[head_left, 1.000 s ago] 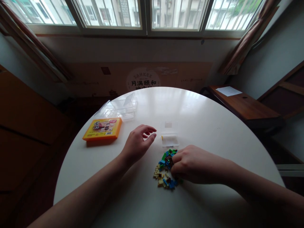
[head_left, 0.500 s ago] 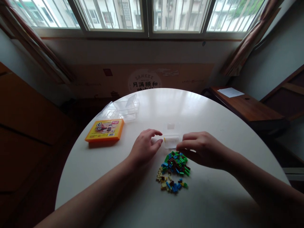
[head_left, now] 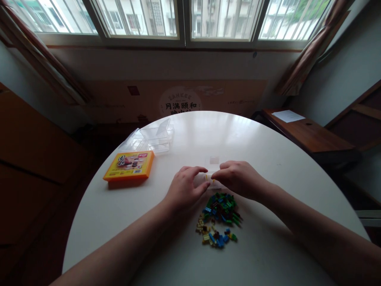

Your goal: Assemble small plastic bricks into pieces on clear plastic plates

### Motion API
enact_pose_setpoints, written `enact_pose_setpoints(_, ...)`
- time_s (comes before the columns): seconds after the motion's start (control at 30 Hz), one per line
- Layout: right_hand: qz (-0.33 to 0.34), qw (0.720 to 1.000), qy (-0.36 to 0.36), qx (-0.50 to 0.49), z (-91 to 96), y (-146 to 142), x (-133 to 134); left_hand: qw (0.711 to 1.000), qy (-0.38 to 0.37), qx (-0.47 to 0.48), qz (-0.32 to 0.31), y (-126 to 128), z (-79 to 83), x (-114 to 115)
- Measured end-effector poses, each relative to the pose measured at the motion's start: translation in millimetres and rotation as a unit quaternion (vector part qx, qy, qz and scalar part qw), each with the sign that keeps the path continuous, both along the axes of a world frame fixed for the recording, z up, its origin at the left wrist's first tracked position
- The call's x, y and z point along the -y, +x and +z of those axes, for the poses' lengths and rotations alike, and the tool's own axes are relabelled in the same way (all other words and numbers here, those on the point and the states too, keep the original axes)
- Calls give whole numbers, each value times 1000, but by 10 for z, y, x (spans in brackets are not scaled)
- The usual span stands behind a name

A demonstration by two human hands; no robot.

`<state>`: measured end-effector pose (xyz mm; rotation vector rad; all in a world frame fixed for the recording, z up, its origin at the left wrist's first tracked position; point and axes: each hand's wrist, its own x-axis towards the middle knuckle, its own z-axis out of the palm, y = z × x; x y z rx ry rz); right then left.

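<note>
A small clear plastic box [head_left: 216, 185] lies between my hands on the table, with a yellow piece [head_left: 206, 178] at its left end. My left hand [head_left: 187, 185] is at the box's left side, thumb and forefinger apart in a curve; whether they touch it I cannot tell. Over the box, my right hand [head_left: 239, 177] is closed in a pinch, with a small yellow brick [head_left: 213, 181] at its fingertips. Just nearer to me is a heap of green, blue and brown toy bricks [head_left: 223, 208]. Tan and blue bricks [head_left: 218, 239] are scattered below that heap.
An orange and yellow game box [head_left: 129, 165] sits on the left of the round white table [head_left: 256, 139]. Behind it are several clear plastic containers [head_left: 156, 137]. Beyond the right table edge stands a wooden desk [head_left: 318, 133] with white paper [head_left: 288, 116] on it.
My right hand has moved left, over the clear box, with its fingers pinched together and a yellow brick showing there. My left hand has shifted slightly to the right.
</note>
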<state>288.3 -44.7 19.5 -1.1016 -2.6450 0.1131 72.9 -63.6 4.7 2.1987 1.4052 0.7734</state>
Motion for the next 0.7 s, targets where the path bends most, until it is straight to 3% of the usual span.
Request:
enact_pose_setpoints(0.23, -51, 999, -8, -16, 51, 46, 85, 1000, -15, 1, -2, -13, -3, -4)
enact_pose_setpoints(0.7, -57, 998, -36, -12, 11, -18, 77, 1000, -22, 1, -9, -36, -1, 4)
